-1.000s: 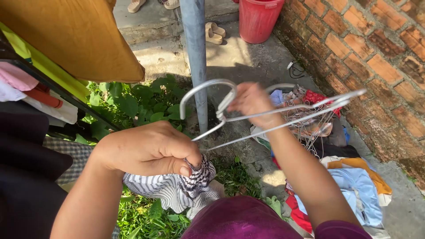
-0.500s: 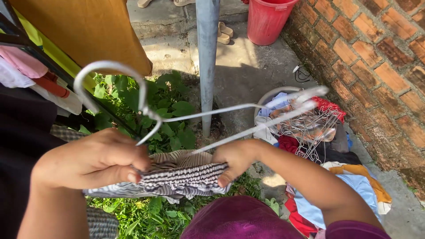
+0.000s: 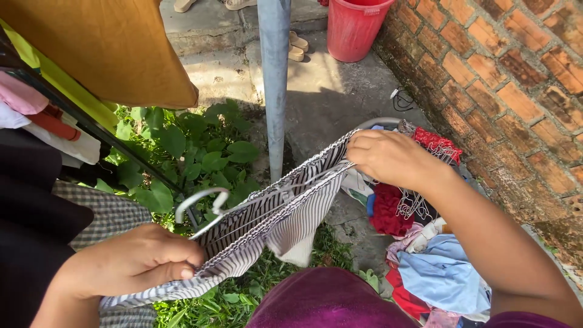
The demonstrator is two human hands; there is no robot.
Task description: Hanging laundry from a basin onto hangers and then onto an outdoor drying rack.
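Far left: dark clothes and a checked cloth (image 3: pixel 103 212) hang on a rack, with an orange-brown fabric (image 3: pixel 103 48) overhead at top left. Leafy green plants (image 3: pixel 182 146) grow below it.

Left hand (image 3: pixel 130 261) sits low left, fingers curled together and clamped on the lower-left end of a black-and-white striped garment (image 3: pixel 273 212), thumb pressed on top. The garment is stretched taut between both hands; its long axis runs diagonally from lower left up to upper right. A fold of it droops down near the middle, above the grass (image 3: pixel 212 300).

A white wire hanger (image 3: pixel 203 203) lies with the garment. Its hook sticks out just above the left hand and curls toward the left. Its wire arms run along the same diagonal as the cloth, partly hidden by the stripes. Cannot tell how far the hanger is inside the garment.

Centre: a grey metal pole (image 3: pixel 274 79) stands upright on the concrete behind the garment. Sandals (image 3: pixel 296 45) lie just right of the pole's top, and a red bucket (image 3: pixel 352 27) stands near them.

Right hand (image 3: pixel 392 159) is at the upper-right end of the garment, fingers closed together, pinching the striped edge. Below and behind it is a basin (image 3: pixel 379 123) heaped with clothes: red cloth (image 3: pixel 388 209), more wire hangers (image 3: pixel 416 203), light blue fabric (image 3: pixel 443 273). The brick wall (image 3: pixel 510 79) fills the right side.
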